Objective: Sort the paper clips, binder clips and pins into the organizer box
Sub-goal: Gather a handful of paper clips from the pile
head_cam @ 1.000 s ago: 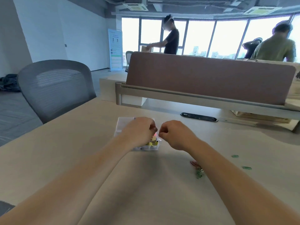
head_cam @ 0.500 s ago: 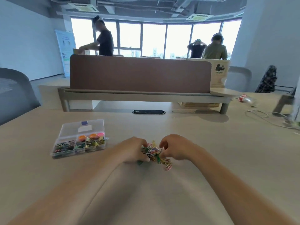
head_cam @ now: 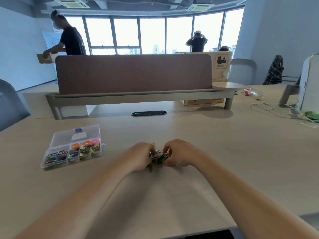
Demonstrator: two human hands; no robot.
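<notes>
From the head camera, the left hand [head_cam: 140,156] and right hand [head_cam: 179,155] are both curled in around a tangled heap of coloured paper clips [head_cam: 158,156] on the desk [head_cam: 224,152]; the organizer box [head_cam: 72,147] sits open well to the left. Lifting that knot whole risks strays dropping off, or linked clips landing in the wrong compartment

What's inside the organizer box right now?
The organizer box, lid open, holds mixed paper clips in its left compartment, and orange and pink round pieces with gold clips in the right ones. Anything lower down is covered.
</notes>
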